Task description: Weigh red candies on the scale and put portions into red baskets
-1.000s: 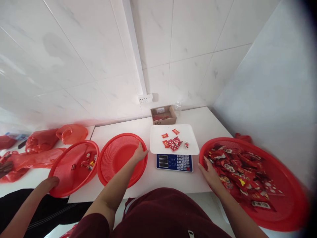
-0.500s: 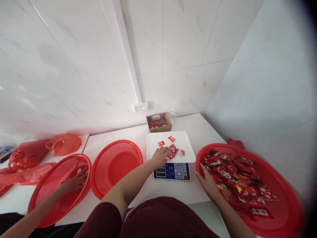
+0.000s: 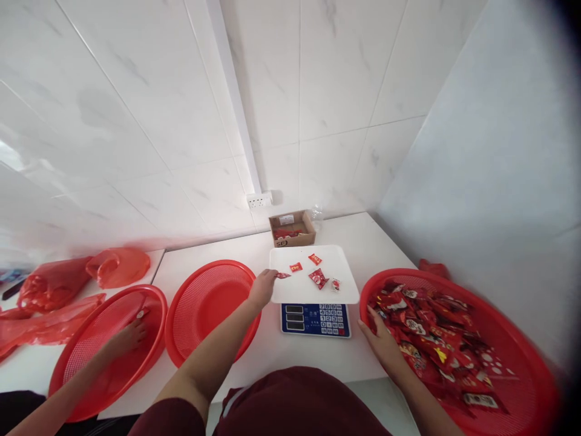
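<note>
My left hand (image 3: 263, 288) is closed at the left edge of the white weighing tray (image 3: 284, 292), pinching a small red candy packet (image 3: 282, 275). On the tray lie several wrapped sweets, among them a red spotted packet (image 3: 318, 278), two small red ones and a whitish one (image 3: 335, 284). Below the tray shows the blue keypad panel (image 3: 315, 320) of the scale. My right hand (image 3: 381, 344) grips the near-left rim of a large red basket (image 3: 508, 387) heaped with red candy packets (image 3: 426, 330); its fingertips are partly hidden inside.
An empty-looking red basket (image 3: 213, 309) stands left of the scale. Farther left, a co-worker's hand (image 3: 128, 338) reaches into another red basket (image 3: 86, 357). Behind the tray is a cardboard box (image 3: 294, 236) with red packets. Red plastic bags (image 3: 54, 281) lie at far left.
My left hand has moved left from the middle of the tray to its edge, now carrying a red packet. My right hand stays on the rim. The co-worker's hand has shifted slightly left.
</note>
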